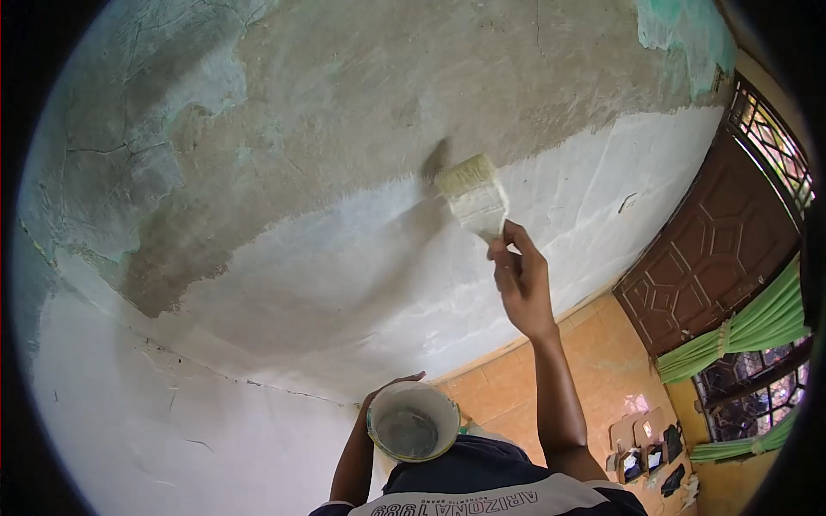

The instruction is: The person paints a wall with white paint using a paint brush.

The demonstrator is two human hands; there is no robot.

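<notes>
My right hand (pixel 523 288) grips a wide paintbrush (pixel 477 202) by its handle. Its whitish bristles point up at the wall (pixel 344 138), near the line between bare grey plaster and the white painted part (pixel 344 267). A shadow of brush and arm falls on the wall just left of the bristles. Low in front of my body, my left hand (pixel 391 383) is wrapped round the far side of a paint bucket (pixel 456 413), its fingertips showing past the rim. Whitish-grey paint (pixel 407 433) lies in the bottom of the bucket.
To the right are a brown panelled door (pixel 710 232) and a barred window with green curtains (pixel 731 344). Orange tiles (pixel 490 387) cover the floor. A small rack (pixel 637 439) with dark items stands at lower right. A white side wall (pixel 172 413) meets the painted one at left.
</notes>
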